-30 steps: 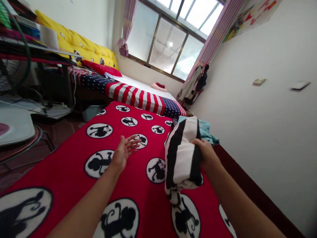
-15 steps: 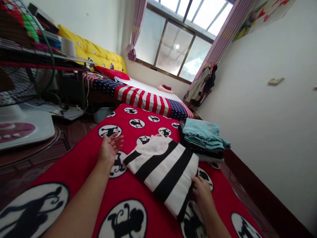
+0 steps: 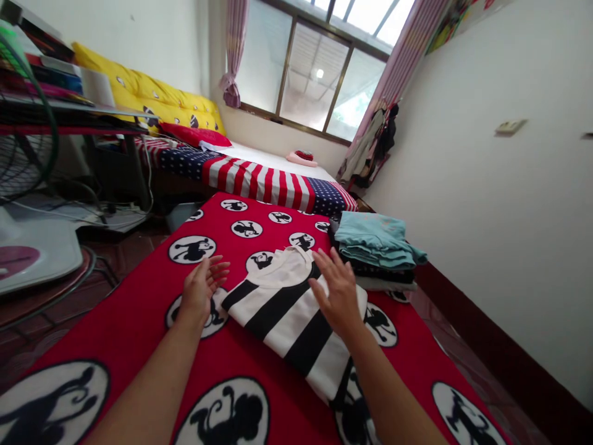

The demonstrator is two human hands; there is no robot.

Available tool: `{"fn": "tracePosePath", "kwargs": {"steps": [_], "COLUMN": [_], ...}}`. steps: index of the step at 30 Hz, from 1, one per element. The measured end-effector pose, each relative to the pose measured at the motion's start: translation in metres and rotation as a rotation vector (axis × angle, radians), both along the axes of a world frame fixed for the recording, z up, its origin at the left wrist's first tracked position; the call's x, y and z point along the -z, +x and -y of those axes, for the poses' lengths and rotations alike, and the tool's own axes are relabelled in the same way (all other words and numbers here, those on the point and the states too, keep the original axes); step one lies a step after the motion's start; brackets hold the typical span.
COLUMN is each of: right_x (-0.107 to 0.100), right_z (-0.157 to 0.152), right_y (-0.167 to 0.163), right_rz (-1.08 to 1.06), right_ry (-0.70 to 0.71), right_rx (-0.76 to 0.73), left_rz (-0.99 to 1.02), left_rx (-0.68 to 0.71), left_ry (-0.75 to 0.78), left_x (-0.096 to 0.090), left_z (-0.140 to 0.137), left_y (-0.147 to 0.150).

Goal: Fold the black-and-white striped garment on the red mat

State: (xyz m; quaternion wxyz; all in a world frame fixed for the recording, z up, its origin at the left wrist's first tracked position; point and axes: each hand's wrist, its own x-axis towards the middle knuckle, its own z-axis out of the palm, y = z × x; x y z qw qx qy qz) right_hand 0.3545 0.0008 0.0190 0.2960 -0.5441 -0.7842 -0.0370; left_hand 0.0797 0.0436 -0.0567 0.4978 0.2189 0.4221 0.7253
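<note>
A black-and-white striped shirt (image 3: 287, 315) lies folded on the red blanket (image 3: 139, 321), its white neckline toward the far side. My right hand (image 3: 337, 293) is over the shirt's right part, fingers spread and gripping nothing; whether the palm touches the cloth I cannot tell. To the left of the shirt, my left hand (image 3: 202, 289) hangs above the blanket with its fingers loosely stretched and holding nothing. Just beyond the shirt, on the right, is a stack of folded clothes with a light blue garment (image 3: 375, 238) on top.
A bed with a stars-and-stripes cover (image 3: 264, 182) stands at the back below the window. At the left are a cluttered desk (image 3: 74, 111) and a fan (image 3: 28, 247) on a round stool. Clothes (image 3: 370, 148) hang by the right wall.
My right hand has let go of the shirt's lower right edge and moved up and left over its stripes, fingers now spread. My left hand stays beside the shirt. The view has shifted slightly.
</note>
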Motion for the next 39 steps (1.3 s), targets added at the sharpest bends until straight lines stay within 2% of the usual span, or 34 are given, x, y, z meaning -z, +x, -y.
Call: {"fn": "tracePosePath", "kwargs": {"steps": [2, 3, 5, 8, 11, 13, 15, 16, 18, 22, 26, 31, 33, 36, 39], "right_x": [0.035, 0.05, 0.068, 0.072, 0.069, 0.071, 0.077, 0.082, 0.093, 0.105, 0.093, 0.053, 0.038, 0.02, -0.003], "right_z": [-0.02, -0.028, -0.036, -0.035, -0.029, -0.024, -0.017, -0.013, -0.005, 0.011, 0.027, 0.05, 0.058, 0.059, 0.043], "right_y": [0.001, 0.002, 0.005, 0.008, 0.015, 0.027, 0.044, 0.053, 0.068, 0.078, 0.069, 0.05, 0.042, 0.031, 0.023], "right_rz": [0.147, 0.191, 0.225, 0.174, -0.007, -0.183, -0.321, -0.373, -0.479, -0.768, -1.153, -1.621, -1.727, -1.682, -1.406], "right_ry": [-0.226, -0.287, -0.321, -0.268, -0.149, 0.028, 0.173, 0.188, 0.112, -0.043, -0.205, -0.732, -0.861, -0.82, -0.594], "right_rx": [0.09, 0.117, 0.143, 0.115, 0.093, 0.204, 0.394, 0.483, 0.597, 0.621, 0.599, 0.267, 0.231, 0.183, 0.143], "left_rz": [-0.106, -0.173, -0.29, -0.486, -0.859, -1.041, -1.118, -1.136, -1.169, -1.242, -1.243, -1.153, -1.022, -0.807, -0.68], "left_rx": [-0.003, -0.006, -0.012, 0.016, 0.122, 0.166, 0.173, 0.17, 0.17, 0.173, 0.181, 0.158, 0.135, 0.073, 0.008], "left_ry": [0.006, 0.008, 0.012, 0.013, -0.012, -0.032, -0.035, -0.033, -0.031, -0.047, -0.049, -0.052, -0.06, -0.07, -0.084], "left_x": [0.006, 0.009, 0.013, 0.016, 0.017, 0.018, 0.019, 0.019, 0.019, 0.019, 0.021, 0.022, 0.022, 0.021, 0.023], "left_z": [-0.002, -0.004, -0.005, -0.005, -0.001, 0.001, 0.002, 0.002, 0.001, 0.001, 0.001, 0.0, 0.0, 0.001, 0.001], "left_y": [0.001, 0.002, 0.006, 0.013, 0.018, 0.02, 0.021, 0.021, 0.022, 0.023, 0.023, 0.022, 0.02, 0.014, 0.008]}}
